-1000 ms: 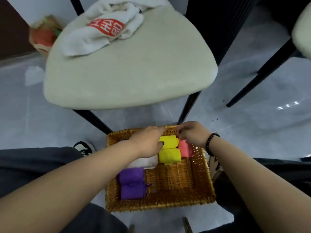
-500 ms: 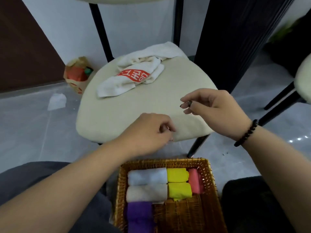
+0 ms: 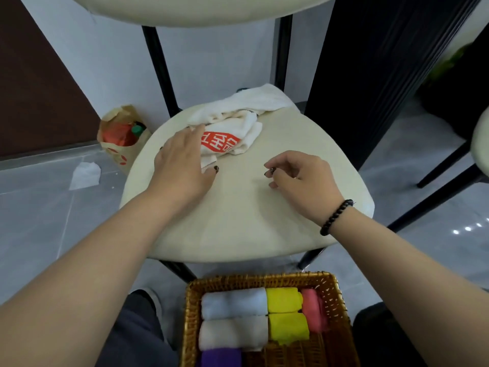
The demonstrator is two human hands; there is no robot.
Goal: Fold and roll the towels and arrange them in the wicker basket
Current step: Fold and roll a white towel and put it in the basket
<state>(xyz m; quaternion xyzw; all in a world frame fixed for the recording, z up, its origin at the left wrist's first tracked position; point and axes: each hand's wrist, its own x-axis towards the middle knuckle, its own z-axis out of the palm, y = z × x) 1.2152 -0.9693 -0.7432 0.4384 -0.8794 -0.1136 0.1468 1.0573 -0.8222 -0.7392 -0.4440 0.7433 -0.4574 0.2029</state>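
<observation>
Where frame ends, purple towel (image 3: 221,357) cut off

White towel (image 3: 232,133) — red patch, white characters, unreadable.

Bare forearms, no sleeves. Black beaded bracelet (image 3: 336,217) circles wrist of right hand (image 3: 304,178). Dark polish on nails of left hand (image 3: 182,165). Dark grey trousers (image 3: 137,337).

Home dining corner: cushioned chairs (image 3: 238,221), tiled floor (image 3: 39,207).
</observation>
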